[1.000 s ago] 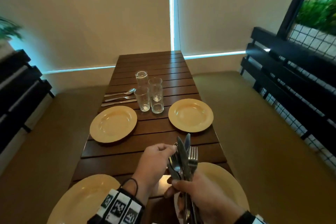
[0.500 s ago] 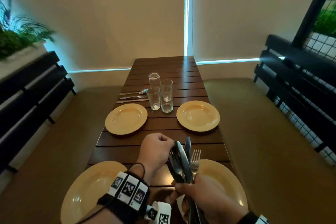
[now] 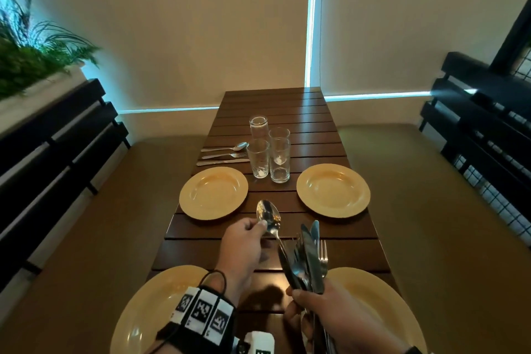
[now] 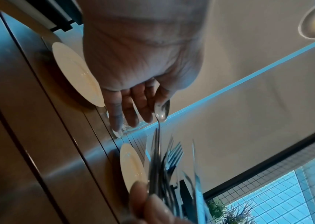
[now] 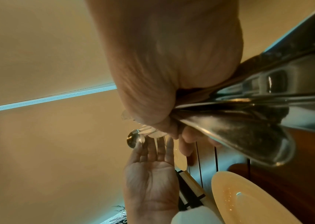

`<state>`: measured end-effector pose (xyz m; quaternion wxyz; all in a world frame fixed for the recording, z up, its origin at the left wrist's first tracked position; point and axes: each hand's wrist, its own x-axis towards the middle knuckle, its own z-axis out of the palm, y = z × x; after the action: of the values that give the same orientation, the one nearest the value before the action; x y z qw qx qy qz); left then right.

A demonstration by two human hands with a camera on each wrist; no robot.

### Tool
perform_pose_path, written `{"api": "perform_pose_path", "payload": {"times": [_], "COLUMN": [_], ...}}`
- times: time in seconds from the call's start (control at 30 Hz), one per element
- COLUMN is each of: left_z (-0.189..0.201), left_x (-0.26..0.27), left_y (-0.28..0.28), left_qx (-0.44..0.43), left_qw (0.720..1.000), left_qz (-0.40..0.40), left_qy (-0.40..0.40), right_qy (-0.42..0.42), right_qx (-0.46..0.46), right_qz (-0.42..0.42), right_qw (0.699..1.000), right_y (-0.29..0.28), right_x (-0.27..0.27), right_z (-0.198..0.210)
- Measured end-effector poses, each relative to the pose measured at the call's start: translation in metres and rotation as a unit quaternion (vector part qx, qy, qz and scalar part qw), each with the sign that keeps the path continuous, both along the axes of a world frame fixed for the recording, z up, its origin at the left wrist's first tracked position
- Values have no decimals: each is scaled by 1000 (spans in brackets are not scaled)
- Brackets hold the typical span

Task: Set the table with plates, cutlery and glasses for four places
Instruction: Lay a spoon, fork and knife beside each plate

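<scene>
My right hand (image 3: 309, 300) grips a bundle of knives, forks and spoons (image 3: 309, 259) upright above the near right plate (image 3: 385, 307). My left hand (image 3: 258, 227) pinches the bowl of one spoon (image 3: 268, 214) between thumb and forefinger, up and left of the bundle. The spoon's handle slants down to the bundle. In the left wrist view the other fingers (image 4: 126, 106) are straight beside the spoon (image 4: 161, 111). The right wrist view shows the cutlery handles (image 5: 239, 121) packed in my fist. Yellow plates lie at near left (image 3: 143, 313), far left (image 3: 214, 192) and far right (image 3: 333, 190).
Several empty glasses (image 3: 268, 152) stand grouped mid-table. A spoon, fork and knife (image 3: 224, 155) lie beyond the far left plate. The slatted wooden table (image 3: 273, 109) runs to the wall. Cushioned benches with dark slatted backs (image 3: 51, 152) flank both sides.
My left hand has drawn one spoon up and to the left out of the bundle. The right hand keeps its grip on the rest.
</scene>
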<state>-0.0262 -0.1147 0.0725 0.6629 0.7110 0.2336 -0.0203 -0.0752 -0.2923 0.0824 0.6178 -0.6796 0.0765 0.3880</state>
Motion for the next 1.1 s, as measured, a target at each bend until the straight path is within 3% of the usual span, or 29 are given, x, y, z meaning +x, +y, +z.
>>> {"api": "perform_pose_path", "payload": {"times": [0.17,0.3,0.43,0.57,0.7,0.8,0.93,1.0,1.07,1.1], "left_z": [-16,-15,-8,-13,-24,-22,-6,-3,-7,-10], "left_x": [6,34,48,40,43,53,78,88,94,95], "left_y": [2,26,45,46,46,56,103,132,156,164], "left_qx": [-40,-89,-94,-226,-158,-175,-263,-188,10,119], "left_qw": [996,994,992,967,983,982,947,967,997,992], "left_qz": [-68,37,-19,-42,-35,40,184,170,80,19], "left_qy": [48,41,82,108,91,51,-20,-24,8,31], "right_qy": [1,-14,-24,11,11,-3,-2,6,15,22], "right_qx": [-16,-64,-61,-58,-61,-60,-59,-60,-65,-65], "right_qz": [9,52,39,43,53,67,82,65,43,33], "right_qw": [1000,997,997,997,997,996,995,996,997,997], "right_y": [8,16,29,37,44,48,46,42,36,34], "right_x": [20,31,43,56,59,59,55,55,56,56], "right_z": [-5,-17,-25,-25,-30,-32,-38,-40,-42,-42]}}
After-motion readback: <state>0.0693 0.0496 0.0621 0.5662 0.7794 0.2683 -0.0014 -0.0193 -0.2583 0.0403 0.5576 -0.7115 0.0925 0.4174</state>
